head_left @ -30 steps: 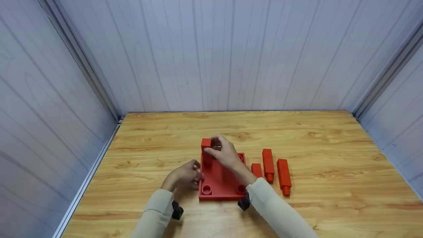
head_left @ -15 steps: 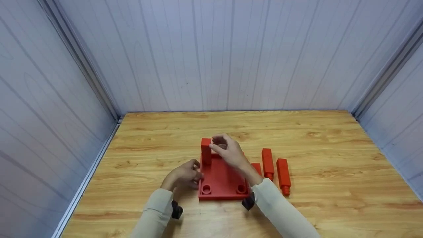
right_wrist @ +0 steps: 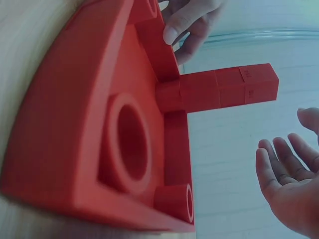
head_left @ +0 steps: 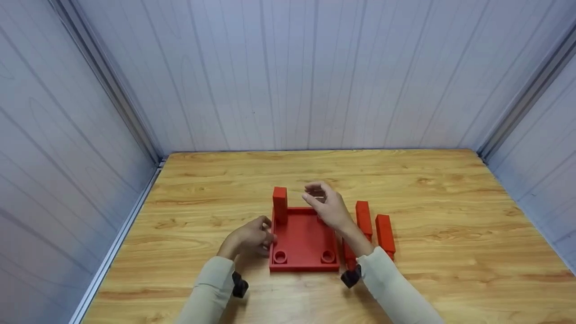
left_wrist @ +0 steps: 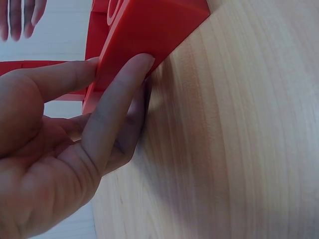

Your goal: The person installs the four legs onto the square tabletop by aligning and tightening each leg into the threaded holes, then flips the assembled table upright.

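A red base plate (head_left: 303,236) with round corner sockets lies on the wooden table. One red square post (head_left: 279,204) stands upright in its far left corner, also seen in the right wrist view as the post (right_wrist: 224,89). My left hand (head_left: 265,235) grips the plate's left edge, thumb and index finger against the plate's side (left_wrist: 144,35). My right hand (head_left: 316,196) hovers open and empty above the plate's far right part, a little apart from the post. In the right wrist view the right hand (right_wrist: 286,186) shows spread, relaxed fingers.
Two red posts (head_left: 363,217) (head_left: 385,233) lie on the table right of the plate, and a shorter red piece (head_left: 348,256) is partly hidden under my right forearm. Pale panel walls close in the table on the left, back and right.
My right hand has let go of the upright post and drawn away to the right. The post stays standing in its corner. The left hand has not moved.
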The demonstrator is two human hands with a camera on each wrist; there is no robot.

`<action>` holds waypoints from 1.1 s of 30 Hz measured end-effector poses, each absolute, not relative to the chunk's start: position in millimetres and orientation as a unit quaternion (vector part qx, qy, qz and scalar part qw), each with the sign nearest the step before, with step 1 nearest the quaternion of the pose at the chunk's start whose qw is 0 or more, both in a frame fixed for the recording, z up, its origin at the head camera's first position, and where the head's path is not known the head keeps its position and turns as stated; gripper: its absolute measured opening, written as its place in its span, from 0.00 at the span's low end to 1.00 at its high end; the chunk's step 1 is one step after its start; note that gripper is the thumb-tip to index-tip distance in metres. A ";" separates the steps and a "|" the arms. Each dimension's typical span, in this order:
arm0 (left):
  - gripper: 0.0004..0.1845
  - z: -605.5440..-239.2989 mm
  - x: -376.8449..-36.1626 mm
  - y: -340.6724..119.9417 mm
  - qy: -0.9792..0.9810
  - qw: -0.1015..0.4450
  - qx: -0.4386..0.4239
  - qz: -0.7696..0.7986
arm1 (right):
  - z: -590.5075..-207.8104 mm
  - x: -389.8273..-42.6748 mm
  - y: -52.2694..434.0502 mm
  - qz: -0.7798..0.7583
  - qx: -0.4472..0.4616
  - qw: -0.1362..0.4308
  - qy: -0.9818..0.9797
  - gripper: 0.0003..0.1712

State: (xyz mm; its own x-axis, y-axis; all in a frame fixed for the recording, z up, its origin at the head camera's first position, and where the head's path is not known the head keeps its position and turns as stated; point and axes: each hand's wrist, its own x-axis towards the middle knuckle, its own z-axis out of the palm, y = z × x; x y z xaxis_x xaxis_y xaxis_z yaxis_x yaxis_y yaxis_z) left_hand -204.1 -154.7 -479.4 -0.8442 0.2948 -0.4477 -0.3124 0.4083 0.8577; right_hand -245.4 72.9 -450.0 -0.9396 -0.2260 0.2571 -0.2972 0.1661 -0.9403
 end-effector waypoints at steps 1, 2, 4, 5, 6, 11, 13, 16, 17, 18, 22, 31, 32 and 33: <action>0.20 -479.3 -204.1 -155.0 0.791 0.278 -0.006 0.545 | -447.0 -242.6 74.4 0.625 0.169 0.029 -0.762 0.15; 0.21 -479.1 -204.1 -155.2 0.789 0.278 -0.005 0.547 | -443.4 -239.5 75.8 0.626 0.168 0.029 -0.761 0.15; 0.20 -479.3 -204.3 -155.7 0.788 0.280 -0.004 0.549 | -436.2 -233.4 78.6 0.625 0.166 0.028 -0.762 0.15; 0.20 -479.6 -204.4 -156.0 0.787 0.281 -0.003 0.550 | -432.4 -230.4 79.9 0.623 0.165 0.026 -0.764 0.16; 0.21 -480.0 -204.3 -156.1 0.785 0.282 0.000 0.551 | -428.5 -227.2 81.2 0.621 0.164 0.027 -0.766 0.16; 0.20 -480.8 -204.0 -155.5 0.775 0.287 0.003 0.563 | -424.2 -221.3 87.9 0.624 0.159 0.035 -0.764 0.15; 0.20 -480.9 -204.1 -155.4 0.773 0.286 -0.001 0.566 | -425.9 -220.8 91.1 0.628 0.160 0.035 -0.761 0.16; 0.20 -480.8 -204.3 -155.4 0.774 0.283 -0.004 0.566 | -438.2 -226.5 97.6 0.629 0.163 0.037 -0.760 0.16; 0.20 -480.6 -204.3 -155.6 0.775 0.283 -0.005 0.566 | -442.3 -228.3 99.7 0.629 0.163 0.039 -0.760 0.16; 0.20 -480.4 -204.2 -155.7 0.775 0.282 -0.006 0.565 | -446.5 -230.5 101.6 0.629 0.163 0.043 -0.759 0.16; 0.22 -480.0 -204.2 -155.7 0.775 0.280 -0.008 0.566 | -455.5 -233.7 108.8 0.624 0.152 0.054 -0.764 0.17; 0.23 -482.8 -205.7 -157.0 0.776 0.283 -0.007 0.563 | -452.1 -229.0 122.0 0.618 0.126 0.039 -0.775 0.18; 0.23 -483.0 -205.7 -157.0 0.776 0.283 -0.007 0.563 | -448.8 -226.5 123.1 0.614 0.125 0.038 -0.778 0.18; 0.23 -483.2 -205.7 -157.1 0.775 0.284 -0.008 0.564 | -445.5 -224.2 124.2 0.610 0.123 0.037 -0.782 0.18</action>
